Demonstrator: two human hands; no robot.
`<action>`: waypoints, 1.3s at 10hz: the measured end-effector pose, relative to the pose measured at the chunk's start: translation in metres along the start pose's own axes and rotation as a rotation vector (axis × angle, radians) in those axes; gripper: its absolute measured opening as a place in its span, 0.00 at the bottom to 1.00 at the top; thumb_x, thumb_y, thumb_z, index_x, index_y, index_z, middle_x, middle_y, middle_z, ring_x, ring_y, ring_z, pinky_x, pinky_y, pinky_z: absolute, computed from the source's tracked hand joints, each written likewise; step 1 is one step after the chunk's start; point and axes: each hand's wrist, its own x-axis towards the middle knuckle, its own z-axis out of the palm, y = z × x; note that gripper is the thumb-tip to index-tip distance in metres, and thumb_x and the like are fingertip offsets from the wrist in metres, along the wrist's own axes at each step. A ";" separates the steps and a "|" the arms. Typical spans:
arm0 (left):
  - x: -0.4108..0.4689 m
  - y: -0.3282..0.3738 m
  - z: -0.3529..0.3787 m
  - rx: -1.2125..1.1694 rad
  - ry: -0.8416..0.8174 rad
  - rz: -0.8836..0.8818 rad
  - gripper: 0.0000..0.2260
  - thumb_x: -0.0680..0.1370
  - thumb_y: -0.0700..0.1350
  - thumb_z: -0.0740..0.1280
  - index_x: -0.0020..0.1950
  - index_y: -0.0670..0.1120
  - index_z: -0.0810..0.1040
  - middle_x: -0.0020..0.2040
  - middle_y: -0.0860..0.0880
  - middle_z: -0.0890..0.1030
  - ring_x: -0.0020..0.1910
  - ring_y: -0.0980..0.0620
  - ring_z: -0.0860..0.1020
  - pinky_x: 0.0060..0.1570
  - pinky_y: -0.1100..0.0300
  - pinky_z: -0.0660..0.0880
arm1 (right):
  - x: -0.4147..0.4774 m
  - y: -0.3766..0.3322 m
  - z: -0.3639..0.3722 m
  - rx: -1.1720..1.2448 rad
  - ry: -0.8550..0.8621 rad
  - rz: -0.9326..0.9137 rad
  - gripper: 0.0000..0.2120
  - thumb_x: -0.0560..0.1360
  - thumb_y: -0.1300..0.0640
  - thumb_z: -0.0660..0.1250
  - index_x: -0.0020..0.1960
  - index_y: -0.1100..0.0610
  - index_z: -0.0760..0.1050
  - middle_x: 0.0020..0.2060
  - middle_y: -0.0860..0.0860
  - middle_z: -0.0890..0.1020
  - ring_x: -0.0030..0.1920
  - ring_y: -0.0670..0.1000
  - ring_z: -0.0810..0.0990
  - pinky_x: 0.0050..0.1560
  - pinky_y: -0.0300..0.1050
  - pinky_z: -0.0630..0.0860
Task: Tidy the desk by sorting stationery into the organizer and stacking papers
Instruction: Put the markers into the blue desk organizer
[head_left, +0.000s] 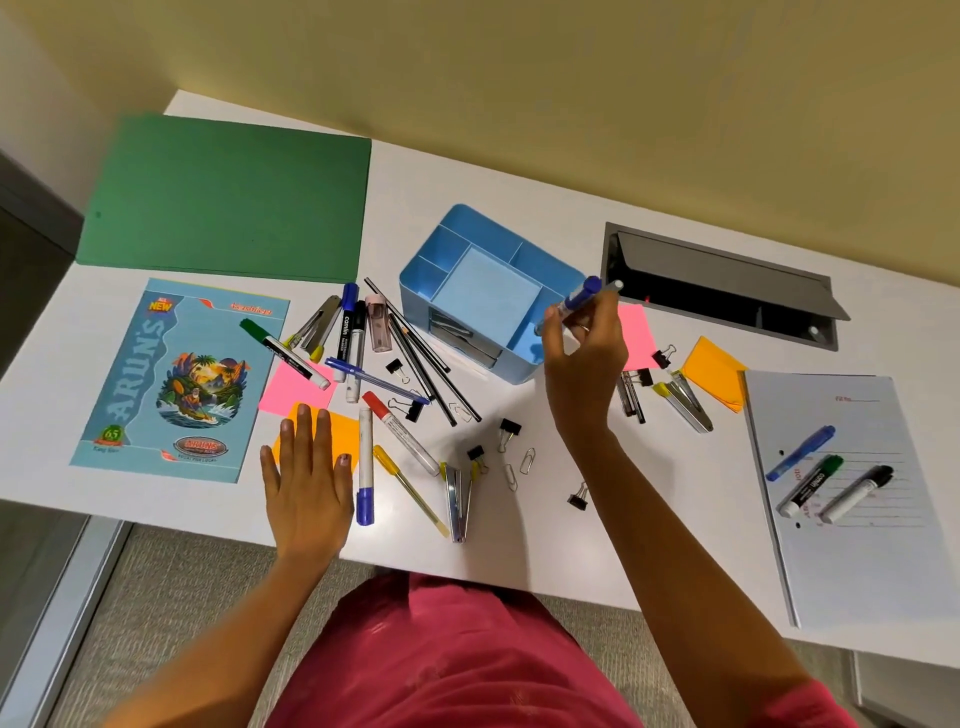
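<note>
White tabletop (519, 530) clutter says you've barely begun: your right hand (584, 353) grips a blue-capped marker (582, 300) over the nearly empty light-blue plastic organizer (467, 249) at centre frame, left hand (306, 478) flat, papers unstacked.

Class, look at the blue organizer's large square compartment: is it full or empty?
Empty. The blue organizer shows its bare floor in the large square compartment; the blue marker is above its right rim in the right hand.
</note>
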 end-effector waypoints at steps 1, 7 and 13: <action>0.000 0.000 0.000 -0.001 0.005 -0.003 0.26 0.81 0.54 0.45 0.78 0.47 0.47 0.79 0.48 0.47 0.77 0.49 0.44 0.75 0.45 0.43 | -0.005 0.013 0.012 -0.036 -0.023 0.065 0.08 0.76 0.59 0.65 0.47 0.66 0.75 0.40 0.57 0.79 0.41 0.50 0.76 0.41 0.30 0.72; -0.001 0.001 -0.001 -0.020 0.018 -0.004 0.26 0.81 0.53 0.45 0.78 0.48 0.49 0.79 0.48 0.49 0.78 0.50 0.45 0.75 0.45 0.43 | -0.001 0.023 0.015 -0.123 0.005 0.106 0.14 0.75 0.59 0.67 0.59 0.60 0.75 0.56 0.58 0.75 0.58 0.51 0.69 0.56 0.22 0.61; 0.000 -0.002 0.002 0.048 0.005 -0.015 0.26 0.81 0.53 0.45 0.78 0.48 0.48 0.79 0.48 0.47 0.77 0.49 0.44 0.75 0.46 0.43 | -0.171 -0.056 0.068 -0.205 -0.979 0.242 0.13 0.76 0.51 0.66 0.51 0.61 0.72 0.46 0.56 0.80 0.47 0.53 0.79 0.44 0.45 0.75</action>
